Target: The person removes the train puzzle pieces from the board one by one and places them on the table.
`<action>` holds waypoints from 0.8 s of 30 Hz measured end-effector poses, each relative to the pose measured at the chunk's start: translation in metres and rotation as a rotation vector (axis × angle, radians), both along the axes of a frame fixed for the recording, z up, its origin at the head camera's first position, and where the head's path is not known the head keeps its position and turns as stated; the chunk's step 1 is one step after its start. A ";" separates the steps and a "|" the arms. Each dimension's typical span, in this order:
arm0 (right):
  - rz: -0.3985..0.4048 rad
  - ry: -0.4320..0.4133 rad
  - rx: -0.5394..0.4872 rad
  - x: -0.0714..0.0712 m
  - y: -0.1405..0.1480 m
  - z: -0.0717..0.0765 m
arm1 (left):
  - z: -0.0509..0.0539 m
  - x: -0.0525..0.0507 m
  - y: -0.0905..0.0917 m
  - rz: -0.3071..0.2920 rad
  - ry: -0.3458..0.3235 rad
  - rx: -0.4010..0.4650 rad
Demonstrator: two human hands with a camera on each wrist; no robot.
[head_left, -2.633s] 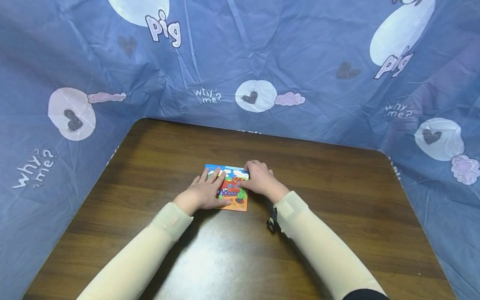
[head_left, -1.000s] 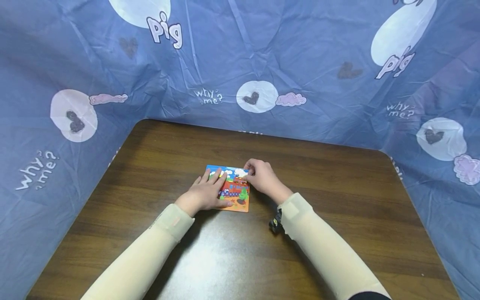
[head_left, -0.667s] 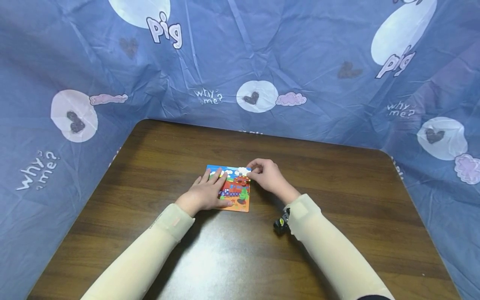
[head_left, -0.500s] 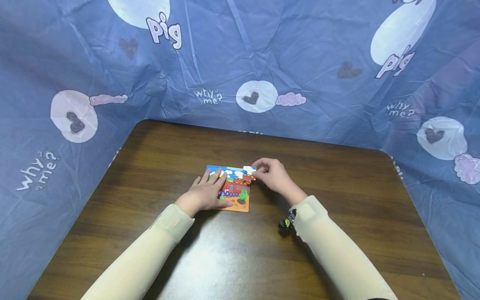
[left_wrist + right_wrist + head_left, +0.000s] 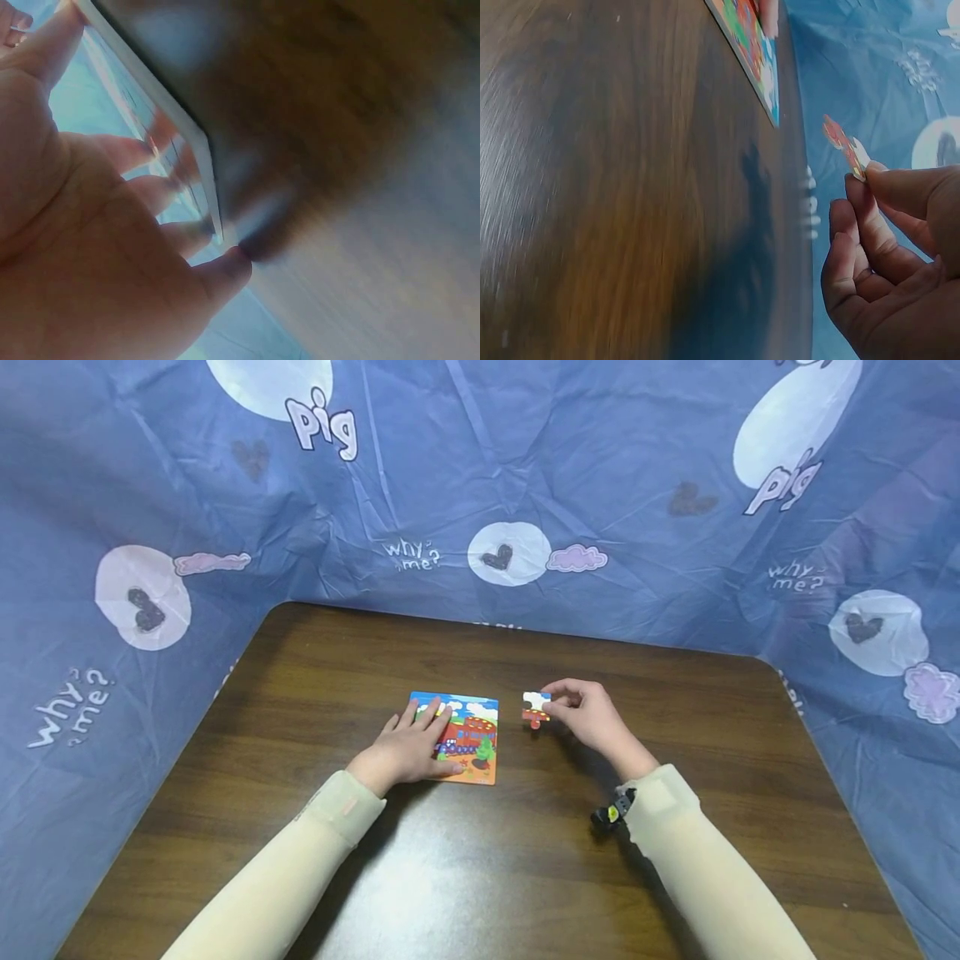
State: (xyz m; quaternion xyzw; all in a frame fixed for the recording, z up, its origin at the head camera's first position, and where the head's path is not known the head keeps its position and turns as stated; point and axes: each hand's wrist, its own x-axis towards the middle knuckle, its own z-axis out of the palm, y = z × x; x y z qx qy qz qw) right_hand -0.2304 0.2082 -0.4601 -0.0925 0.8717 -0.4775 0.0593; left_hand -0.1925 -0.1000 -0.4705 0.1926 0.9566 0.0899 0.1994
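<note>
A square jigsaw puzzle (image 5: 483, 772) with a red train, a green tree and clouds lies flat on the table. My left hand (image 5: 408, 750) rests across its left part with spread fingers, hiding some of the picture. To the right of the puzzle, my right hand (image 5: 592, 714) pinches a puzzle piece (image 5: 536, 702) between thumb and fingers. White cloud and a red strip show on that piece, with a red knob at its lower edge. In the right wrist view the puzzle piece (image 5: 847, 150) is held up, seen nearly edge-on, apart from the puzzle.
The brown wooden table (image 5: 480, 877) has rounded far corners. A blue printed cloth (image 5: 420, 485) hangs behind it and along both sides. A black device (image 5: 613, 810) sits at the right wrist, by the pale sleeve (image 5: 705, 843).
My right hand has lifted the puzzle piece from the puzzle's upper right corner and carried it rightward, clear of the edge. The left hand has stayed in place on the puzzle.
</note>
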 end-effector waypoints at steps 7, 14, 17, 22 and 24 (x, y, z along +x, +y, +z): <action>-0.012 0.030 -0.026 0.006 0.025 0.001 | 0.002 0.001 0.000 0.006 0.002 0.008; -0.038 0.025 -0.018 0.011 0.049 0.000 | 0.001 0.000 -0.001 0.003 0.006 0.008; -0.051 0.026 -0.004 0.011 0.059 -0.002 | -0.001 0.000 -0.002 0.005 0.003 0.007; -0.078 0.015 0.028 0.012 0.078 -0.004 | -0.001 -0.001 -0.001 0.004 -0.006 0.012; -0.090 0.009 0.042 0.014 0.087 -0.003 | -0.001 -0.001 -0.001 0.001 -0.006 0.018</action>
